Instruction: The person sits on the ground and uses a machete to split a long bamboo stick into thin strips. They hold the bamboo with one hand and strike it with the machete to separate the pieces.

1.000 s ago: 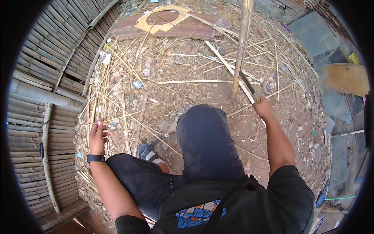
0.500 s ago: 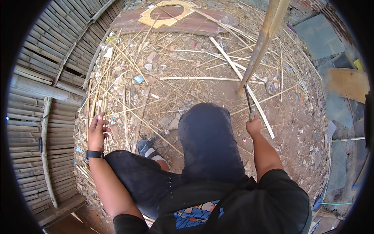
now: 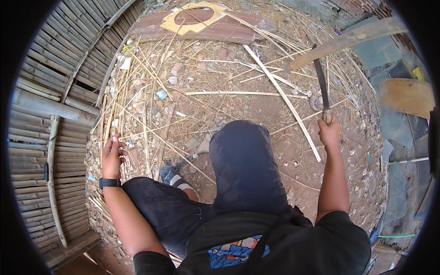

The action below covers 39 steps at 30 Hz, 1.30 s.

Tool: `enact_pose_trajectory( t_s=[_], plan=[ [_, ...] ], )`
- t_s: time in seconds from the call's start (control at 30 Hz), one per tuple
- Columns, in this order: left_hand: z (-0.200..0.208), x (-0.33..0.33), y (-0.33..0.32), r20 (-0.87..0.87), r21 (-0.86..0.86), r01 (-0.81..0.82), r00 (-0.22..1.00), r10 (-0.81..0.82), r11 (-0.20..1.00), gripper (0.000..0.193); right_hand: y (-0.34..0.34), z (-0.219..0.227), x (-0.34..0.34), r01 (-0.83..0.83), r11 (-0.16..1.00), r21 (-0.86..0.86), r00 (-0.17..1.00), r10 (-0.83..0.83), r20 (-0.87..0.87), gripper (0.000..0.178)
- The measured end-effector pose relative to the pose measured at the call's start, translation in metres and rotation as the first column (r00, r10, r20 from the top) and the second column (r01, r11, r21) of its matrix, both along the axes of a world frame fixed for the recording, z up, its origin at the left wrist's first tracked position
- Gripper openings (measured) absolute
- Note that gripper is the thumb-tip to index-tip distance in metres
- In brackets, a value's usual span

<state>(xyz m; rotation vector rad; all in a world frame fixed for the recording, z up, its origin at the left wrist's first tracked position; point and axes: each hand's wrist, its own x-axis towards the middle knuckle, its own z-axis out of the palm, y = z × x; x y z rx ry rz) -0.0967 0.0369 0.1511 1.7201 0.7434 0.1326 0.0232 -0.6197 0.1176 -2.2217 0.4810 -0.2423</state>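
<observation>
In my right hand [image 3: 329, 130] is the wooden handle of a machete [image 3: 322, 85]. Its long dark blade points away from me, and the tip crosses a thick bamboo pole [image 3: 353, 41]. That pole leans far over to the right, its near end lifted off the ground. Whether blade and pole touch, I cannot tell. My left hand [image 3: 113, 156] hovers at the left above the litter with half-curled fingers apart, nothing visible in it. Thin bamboo strips [image 3: 107, 117] lie close by it. A long pale bamboo strip [image 3: 284, 103] rests on the dirt left of the machete.
Bamboo slat walling [image 3: 41, 156] runs along the left side. At the back lies a brown board [image 3: 151, 25] with a yellow cut-out panel [image 3: 172, 25] on it. Grey sheets [image 3: 396, 123] and a tan board [image 3: 408, 98] lie at the right. Stones and splinters cover the ground.
The bamboo pole has swung from nearly upright to tilted rightward, its lower end rising. My right hand and the machete have moved right and away from me. My left hand has barely moved.
</observation>
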Motion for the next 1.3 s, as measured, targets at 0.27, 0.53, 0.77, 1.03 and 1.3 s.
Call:
enact_pose_trajectory(
  t_s=[0.27, 0.53, 0.77, 1.03, 1.3],
  plan=[
    [-0.006, 0.015, -0.008, 0.005, -0.017, 0.042, 0.999, -0.041, 0.999, 0.042, -0.034, -0.199, -0.007, -0.171, 0.792, -0.587, 0.975, 0.049, -0.218, 0.039],
    [0.0, 0.0, 0.0, -0.005, 0.013, 0.0, 1.0, 0.0, 1.0, 0.043, -0.019, -0.1, 0.051, -0.185, 0.96, -0.208, 0.883, 0.069, -0.464, 0.043],
    [-0.002, 0.002, -0.003, -0.009, 0.004, 0.028, 1.0, -0.028, 1.0, 0.043, -0.002, 0.019, -0.005, -0.066, 0.998, -0.018, 0.983, 0.062, -0.171, 0.024],
    [0.003, 0.004, -0.01, -0.034, 0.045, 0.036, 0.999, -0.035, 0.998, 0.045, -0.009, -0.064, 0.008, -0.004, 0.965, -0.262, 1.0, 0.006, 0.005, 0.032],
    [-0.004, 0.005, -0.003, -0.033, -0.002, 0.013, 0.999, -0.013, 1.0, 0.042, -0.019, -0.168, 0.067, -0.107, 0.994, -0.004, 0.792, 0.082, -0.605, 0.02]
  ],
)
